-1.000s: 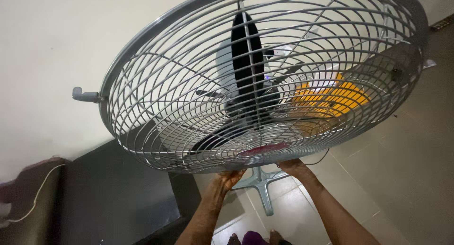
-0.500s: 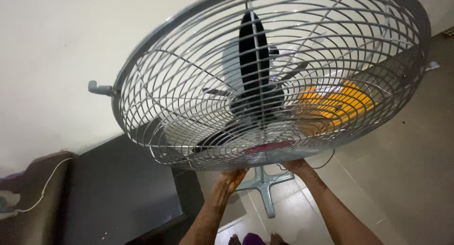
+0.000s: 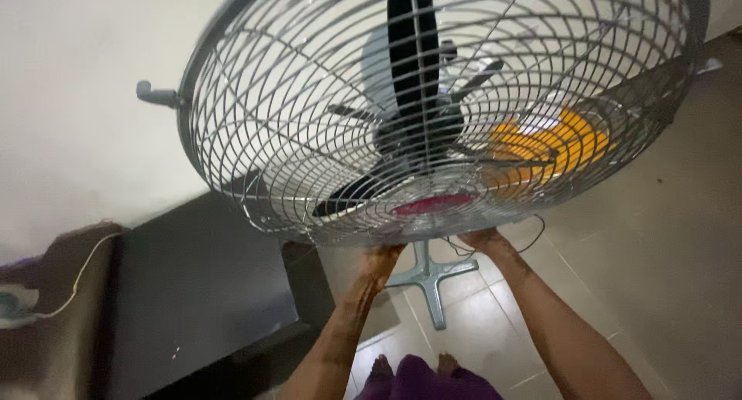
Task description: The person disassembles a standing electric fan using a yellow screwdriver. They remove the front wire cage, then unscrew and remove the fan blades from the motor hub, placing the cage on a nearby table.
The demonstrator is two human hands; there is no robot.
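Gripping the round grey wire fan cage (image 3: 433,114) at its lower rim, left hand (image 3: 380,259) and right hand (image 3: 481,239) keep it tilted overhead — cage intact, black blades (image 3: 410,98) inside, cross-shaped grey metal base (image 3: 430,276) on tiles below.

A red oval label (image 3: 433,205), blurred behind the wires, sits at the fan grille's (image 3: 255,168) centre; no packages, signs or screens show.

One fan cage (image 3: 325,129) up high, two hands on it: left (image 3: 380,259), right (image 3: 481,239). One cross-shaped stand (image 3: 430,276) on the floor. One orange disc (image 3: 545,141), one red hub cap (image 3: 433,205), one white cable (image 3: 73,280) far left.
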